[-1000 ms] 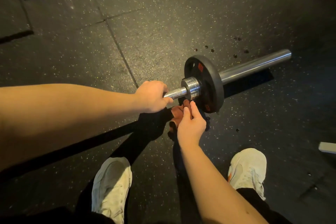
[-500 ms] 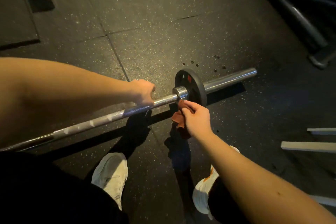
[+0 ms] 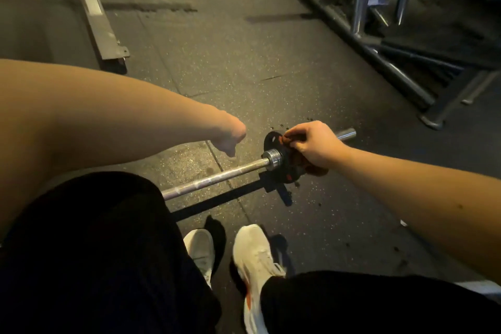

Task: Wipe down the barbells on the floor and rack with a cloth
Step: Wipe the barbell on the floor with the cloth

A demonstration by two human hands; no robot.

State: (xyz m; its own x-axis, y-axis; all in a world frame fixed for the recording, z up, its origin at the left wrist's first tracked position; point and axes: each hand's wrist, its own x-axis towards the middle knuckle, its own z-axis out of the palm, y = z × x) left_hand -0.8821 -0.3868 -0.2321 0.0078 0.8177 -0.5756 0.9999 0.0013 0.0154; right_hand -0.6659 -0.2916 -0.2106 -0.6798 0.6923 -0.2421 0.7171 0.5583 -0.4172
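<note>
We look down from head height at a dark speckled rubber floor [image 3: 311,84] in dim yellowish light. A steel barbell [image 3: 217,177] lies on the floor near the middle of our view. It runs from under our left knee up to the right, and its bare sleeve end [image 3: 347,134] points toward the floor's right edge. One small black plate [image 3: 272,140] sits on the bar, with a shiny collar [image 3: 272,157] touching its inner face.

Our right hand [image 3: 315,145] rests on top of the plate. Its fingers are curled round a reddish-brown cloth [image 3: 286,139], pressing it against the plate's rim. More cloth bunches out beneath the palm.

Our left hand [image 3: 233,138] hangs above the bar, apart from it, touching nothing. It points away from us and the wrist hides most of the fingers, so we cannot tell whether it is clenched or loose.

Black trousers [image 3: 103,252] fill the near edge. Two white shoes [image 3: 253,255] stand side by side just short of the bar.

At the far right corner stands a dark metal rack [image 3: 379,59] with angled tubes. At the far left a flat metal rail [image 3: 95,16] lies on the floor
</note>
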